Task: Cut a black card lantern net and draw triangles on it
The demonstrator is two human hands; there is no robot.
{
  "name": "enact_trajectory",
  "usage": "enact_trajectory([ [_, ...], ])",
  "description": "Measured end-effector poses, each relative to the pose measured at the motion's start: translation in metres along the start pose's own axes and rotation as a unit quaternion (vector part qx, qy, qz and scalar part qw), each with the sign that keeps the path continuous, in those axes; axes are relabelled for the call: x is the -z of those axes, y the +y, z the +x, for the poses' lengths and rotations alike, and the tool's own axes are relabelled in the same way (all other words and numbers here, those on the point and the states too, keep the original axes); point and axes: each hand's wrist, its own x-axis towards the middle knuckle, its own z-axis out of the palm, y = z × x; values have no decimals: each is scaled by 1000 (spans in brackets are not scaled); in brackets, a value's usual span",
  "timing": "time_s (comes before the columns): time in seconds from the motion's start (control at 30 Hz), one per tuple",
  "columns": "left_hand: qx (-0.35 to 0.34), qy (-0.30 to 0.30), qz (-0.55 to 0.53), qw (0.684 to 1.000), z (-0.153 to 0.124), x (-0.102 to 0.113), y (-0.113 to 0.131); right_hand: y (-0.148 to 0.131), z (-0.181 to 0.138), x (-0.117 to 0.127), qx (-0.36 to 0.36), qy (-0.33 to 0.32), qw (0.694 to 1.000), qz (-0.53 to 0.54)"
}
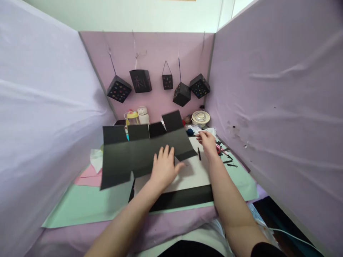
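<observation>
Head view, creased black flapped card (pixel 134 157), left fingers (pixel 166 151) splayed on it, right fingers (pixel 201 135) pinched.

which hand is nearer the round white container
Right. The right hand is just in front of the round white container; the left hand lies on the black paper, farther off.

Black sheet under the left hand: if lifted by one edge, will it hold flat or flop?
Probably fairly stiff: the black sheet holds its tabs raised without drooping. It would likely hinge at its creases rather than stay flat. Looking thin and light, it may slide once the left hand lifts.
</observation>
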Motion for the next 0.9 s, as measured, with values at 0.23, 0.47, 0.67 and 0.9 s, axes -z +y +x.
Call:
enact_trajectory([
  [0.23, -27, -215, 145, 965, -18, -48, -27, 1, 2, 10, -22, 9, 999, 22],
  [0.47, -64, -240, 108, 963, -17, -45, -16, 4, -8, 1, -56, -98, 992, -64],
  [0.67, -84, -224, 79, 968, -19, -52, -16, 20, -13, -5, 54, -175, 956, -229],
  [0.9, -91, -229, 58, 967, -22, -48, -19, 38, -25, -16, 180, -342, 836, -389],
])
